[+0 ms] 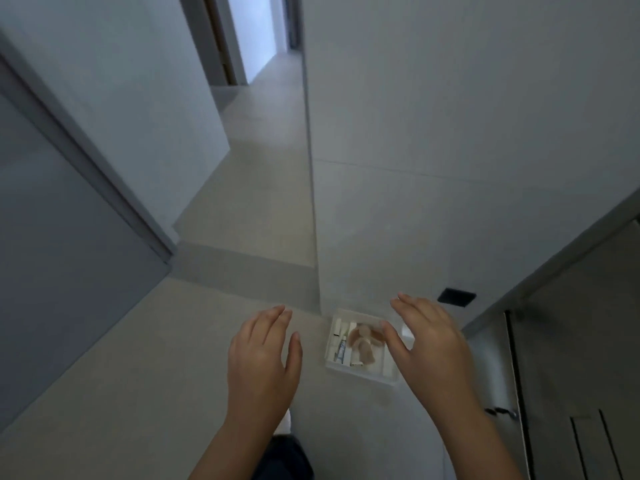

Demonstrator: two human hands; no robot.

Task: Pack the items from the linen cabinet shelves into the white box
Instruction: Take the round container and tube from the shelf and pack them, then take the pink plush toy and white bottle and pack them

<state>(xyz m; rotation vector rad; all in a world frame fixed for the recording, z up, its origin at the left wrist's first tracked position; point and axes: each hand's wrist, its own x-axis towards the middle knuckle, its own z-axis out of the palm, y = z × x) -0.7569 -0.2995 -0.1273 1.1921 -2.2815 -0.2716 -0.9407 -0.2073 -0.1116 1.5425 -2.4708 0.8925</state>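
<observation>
The white box (360,371) stands on the pale floor beside a wall corner, far below me. Inside it lie a brownish soft item (363,341) and some white packets along the left side. My left hand (263,362) hovers to the left of the box, palm down, fingers apart and empty. My right hand (433,344) hovers over the box's right edge, also spread and empty, hiding that corner. Neither hand touches the box.
A grey door (62,244) stands at the left. A hallway (263,140) runs ahead past a white wall (467,133). A dark vent plate (456,296) sits low on that wall. The cabinet front (571,375) with dark seams is at the right.
</observation>
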